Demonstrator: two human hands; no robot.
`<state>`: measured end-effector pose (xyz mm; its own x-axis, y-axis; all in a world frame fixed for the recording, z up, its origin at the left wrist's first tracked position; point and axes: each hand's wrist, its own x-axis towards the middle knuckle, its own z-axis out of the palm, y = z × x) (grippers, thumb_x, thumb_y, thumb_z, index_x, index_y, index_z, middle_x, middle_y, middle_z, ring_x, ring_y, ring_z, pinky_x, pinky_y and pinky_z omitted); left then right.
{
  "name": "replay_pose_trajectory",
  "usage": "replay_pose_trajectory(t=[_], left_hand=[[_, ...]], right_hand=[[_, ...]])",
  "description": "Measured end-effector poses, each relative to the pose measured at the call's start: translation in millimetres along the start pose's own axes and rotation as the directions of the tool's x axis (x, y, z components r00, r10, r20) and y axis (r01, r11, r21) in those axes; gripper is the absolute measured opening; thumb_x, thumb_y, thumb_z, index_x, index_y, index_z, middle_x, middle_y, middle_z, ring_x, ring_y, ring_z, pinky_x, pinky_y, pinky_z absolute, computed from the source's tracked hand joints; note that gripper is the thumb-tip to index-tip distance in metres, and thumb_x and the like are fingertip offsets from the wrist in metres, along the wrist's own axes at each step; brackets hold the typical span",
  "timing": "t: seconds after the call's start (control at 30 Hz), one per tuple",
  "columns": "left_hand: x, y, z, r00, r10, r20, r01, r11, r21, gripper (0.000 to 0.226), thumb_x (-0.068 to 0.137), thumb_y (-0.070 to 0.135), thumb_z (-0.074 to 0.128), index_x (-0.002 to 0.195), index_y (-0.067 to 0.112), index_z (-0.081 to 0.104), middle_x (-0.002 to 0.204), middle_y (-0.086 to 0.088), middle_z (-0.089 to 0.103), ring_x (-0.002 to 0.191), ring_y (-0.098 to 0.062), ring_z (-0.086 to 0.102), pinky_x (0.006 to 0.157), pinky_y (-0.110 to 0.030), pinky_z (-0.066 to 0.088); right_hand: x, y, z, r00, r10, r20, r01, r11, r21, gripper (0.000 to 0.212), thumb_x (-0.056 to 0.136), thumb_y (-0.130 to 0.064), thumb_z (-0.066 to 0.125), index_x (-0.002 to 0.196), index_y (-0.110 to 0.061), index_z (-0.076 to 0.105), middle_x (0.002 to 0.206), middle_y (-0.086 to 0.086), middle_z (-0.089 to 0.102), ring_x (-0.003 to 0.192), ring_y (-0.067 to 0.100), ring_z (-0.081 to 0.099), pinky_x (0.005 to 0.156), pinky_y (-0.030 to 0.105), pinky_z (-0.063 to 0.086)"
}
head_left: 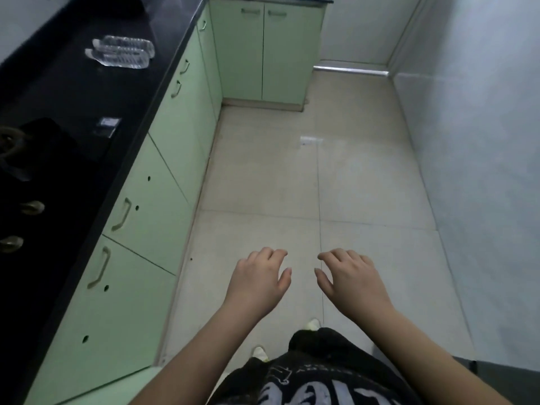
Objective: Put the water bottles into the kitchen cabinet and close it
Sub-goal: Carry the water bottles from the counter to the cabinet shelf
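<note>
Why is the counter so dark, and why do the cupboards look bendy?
In the head view, the black countertop sits in dim light, so only the clear water bottles glint on it; the wide-angle lens bows the green cabinet doors; a pale glare patch shines on the floor tiles.

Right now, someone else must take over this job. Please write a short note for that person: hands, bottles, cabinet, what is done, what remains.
Left hand: open, holds nothing, held out over the floor.
Right hand: open, holds nothing, beside the left.
Water bottles: two, lying side by side on the black counter, far ahead on the left.
Cabinet doors below the counter: all in view look closed.
Done: nothing yet.
Left: open a cabinet, put both bottles inside, close it.
</note>
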<state>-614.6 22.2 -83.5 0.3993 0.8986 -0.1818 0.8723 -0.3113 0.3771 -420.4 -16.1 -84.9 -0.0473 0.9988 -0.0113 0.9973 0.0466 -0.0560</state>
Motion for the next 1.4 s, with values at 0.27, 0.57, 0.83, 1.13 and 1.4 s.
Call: replay_pose_trajectory(t=[0.27,0.57,0.83,1.13,1.4], left_hand=[[127,-14,-21,0.998,-0.060,-0.024,0.061,0.995,0.076,0.042,0.099,0.042,0.042,0.137,0.026,0.051,0.130,0.005,0.058,0.115,-0.020,0.054,0.090,-0.034,0.039],[257,-26,-81,0.968,-0.118,-0.222,0.160,0.970,0.183,0.041,0.083,0.041,0.043,0.106,0.018,0.068,0.108,-0.006,0.066,0.098,-0.027,0.064,0.072,-0.039,0.053],[318,-86,-117,0.913,-0.295,-0.283,0.336,0.935,0.109,0.041,0.087,0.040,0.046,0.114,0.017,0.067,0.114,-0.005,0.065,0.105,-0.025,0.062,0.081,-0.040,0.052],[387,-215,-175,0.845,-0.412,-0.342,0.448,0.894,0.030,0.045,0.094,0.038,0.046,0.133,0.017,0.054,0.127,-0.003,0.058,0.117,-0.022,0.053,0.093,-0.039,0.045],[446,-321,-241,0.796,-0.441,-0.414,0.480,0.877,-0.011,0.051,0.086,0.042,0.034,0.119,0.014,0.062,0.105,-0.003,0.065,0.095,-0.027,0.062,0.075,-0.042,0.052]], right_hand=[[127,61,19,0.999,0.002,0.033,-0.004,0.999,0.047,0.025,0.084,-0.036,0.064,0.100,-0.018,0.070,0.090,0.000,0.070,0.078,0.026,0.066,0.068,0.037,0.050],[311,139,-21,0.994,-0.107,0.009,0.106,0.994,0.028,0.031,0.078,-0.032,0.077,0.102,-0.013,0.070,0.094,0.006,0.070,0.078,0.030,0.067,0.069,0.036,0.051],[445,83,-28,0.954,-0.298,-0.015,0.298,0.953,0.051,0.029,0.078,-0.034,0.075,0.101,-0.015,0.070,0.095,0.005,0.069,0.079,0.029,0.067,0.068,0.036,0.051],[599,-24,-28,0.894,-0.448,-0.006,0.448,0.893,0.043,0.032,0.087,-0.038,0.065,0.110,-0.017,0.067,0.105,0.005,0.067,0.092,0.030,0.065,0.074,0.037,0.049],[712,-106,-42,0.882,-0.471,-0.017,0.471,0.879,0.077,0.035,0.091,-0.040,0.059,0.117,-0.017,0.064,0.113,0.004,0.065,0.102,0.029,0.062,0.082,0.039,0.048]])
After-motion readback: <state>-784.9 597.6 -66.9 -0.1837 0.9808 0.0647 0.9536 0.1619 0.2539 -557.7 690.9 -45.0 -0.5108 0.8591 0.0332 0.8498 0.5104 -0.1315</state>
